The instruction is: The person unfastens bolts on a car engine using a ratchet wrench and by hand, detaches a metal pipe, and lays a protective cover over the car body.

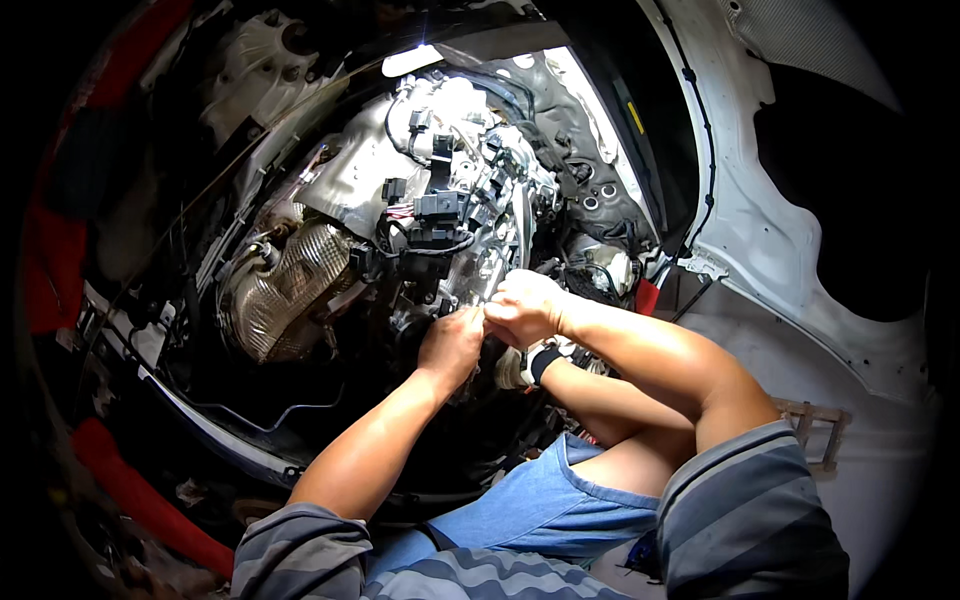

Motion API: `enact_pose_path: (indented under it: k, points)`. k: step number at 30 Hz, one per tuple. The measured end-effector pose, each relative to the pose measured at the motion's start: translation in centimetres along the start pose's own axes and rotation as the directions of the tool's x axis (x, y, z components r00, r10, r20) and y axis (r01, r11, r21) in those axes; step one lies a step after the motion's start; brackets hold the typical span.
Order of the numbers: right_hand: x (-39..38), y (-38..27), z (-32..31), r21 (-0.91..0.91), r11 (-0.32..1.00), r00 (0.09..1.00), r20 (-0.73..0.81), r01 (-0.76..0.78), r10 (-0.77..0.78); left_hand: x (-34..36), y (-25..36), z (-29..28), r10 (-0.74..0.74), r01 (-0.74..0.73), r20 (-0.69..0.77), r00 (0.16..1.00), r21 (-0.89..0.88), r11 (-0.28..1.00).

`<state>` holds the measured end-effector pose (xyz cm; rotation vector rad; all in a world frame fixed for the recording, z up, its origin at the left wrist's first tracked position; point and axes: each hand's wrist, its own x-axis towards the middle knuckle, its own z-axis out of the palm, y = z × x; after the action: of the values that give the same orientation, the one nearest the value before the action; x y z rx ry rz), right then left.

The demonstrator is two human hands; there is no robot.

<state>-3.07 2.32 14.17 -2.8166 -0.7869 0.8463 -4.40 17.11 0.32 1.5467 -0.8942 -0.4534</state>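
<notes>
Over the lower part of a car engine point(470, 200), my two hands meet with their fingertips almost touching. My left hand point(452, 345) is closed in a pinch. Just beside and above it, my right hand point(525, 305) is closed too, its fingers curled inward. Whatever lies between the fingers is hidden or too small to make out. Above the hands sit black electrical connectors point(438, 207) with wires running from them. To their left is a dimpled metal heat shield point(290, 290).
A bright lamp point(410, 62) lights the engine from the far side. A white body panel point(745, 200) stands at the right, with a red piece point(646, 297) near its base. My bent leg point(610, 400) is below my right arm. Red covering point(150, 500) lies lower left.
</notes>
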Motion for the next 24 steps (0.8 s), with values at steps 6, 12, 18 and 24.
enact_pose_path:
  k: [6,12,18,24]
  points:
    - [-0.4,-1.8,6.4,0.629,0.33,0.38,-0.059,-0.704,0.923,-0.1,0.0,0.0,0.064,-0.065,0.03,0.997,0.012,0.998]
    - [0.4,-2.3,0.2,0.053,0.871,0.845,0.28,-0.488,0.456,-0.6,-1.6,1.4,0.092,-0.097,-0.088,0.992,-0.049,0.994]
    - [0.3,-2.8,3.8,0.55,0.3,0.303,-0.088,-0.78,0.949,0.1,0.2,0.1,0.038,-0.041,-0.036,0.999,-0.073,0.997]
    - [0.2,-3.5,4.4,0.642,0.201,0.453,0.254,-0.74,0.854,-0.4,-0.3,0.4,-0.047,0.048,0.005,0.999,-0.12,0.992]
